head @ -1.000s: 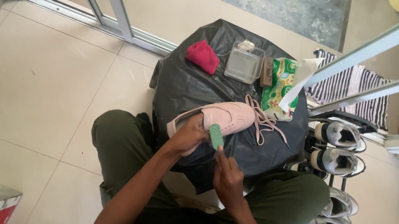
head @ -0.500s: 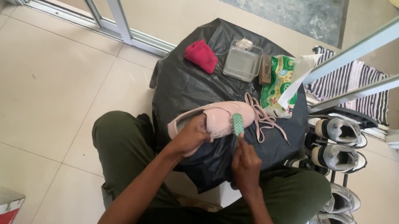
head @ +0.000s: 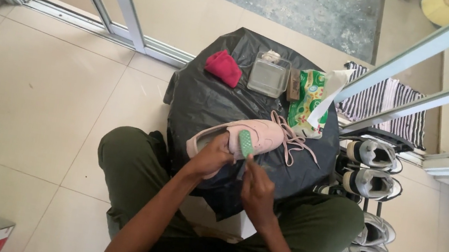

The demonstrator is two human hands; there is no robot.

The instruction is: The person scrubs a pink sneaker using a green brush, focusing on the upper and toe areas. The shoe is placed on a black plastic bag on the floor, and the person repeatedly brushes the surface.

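Left grip: my left hand (head: 213, 156) is closed around the heel end of the pink shoe (head: 243, 137), fingers wrapped over the collar, holding it on its side on the desk.
Right grip: my right hand (head: 256, 190) is pinched shut on the handle of a green brush (head: 245, 143); its head lies against the shoe's side, just ahead of the left fingers.
Shoe position: it lies on the near edge of the black bag (head: 210, 100) covering the desk, toe pointing away to my right, heel in my left grip, the brush touching its middle.
Laces: the pink laces (head: 291, 141) trail loose off the toe toward the green wipes pack (head: 307, 99).
Risk 1: I judge the bristles could snag those loose laces if a stroke runs too far forward.
Risk 2: only 1 hand steadies the shoe at 1 end, so a hard stroke might twist it or slide it on the slick bag.
Risk 3: the brush works close to my left fingers; a slip could scrape them.
Beyond: a red cloth (head: 224, 67) and a clear plastic box (head: 268, 75) sit at the far side, well apart; a shoe rack (head: 374, 182) stands to my right.
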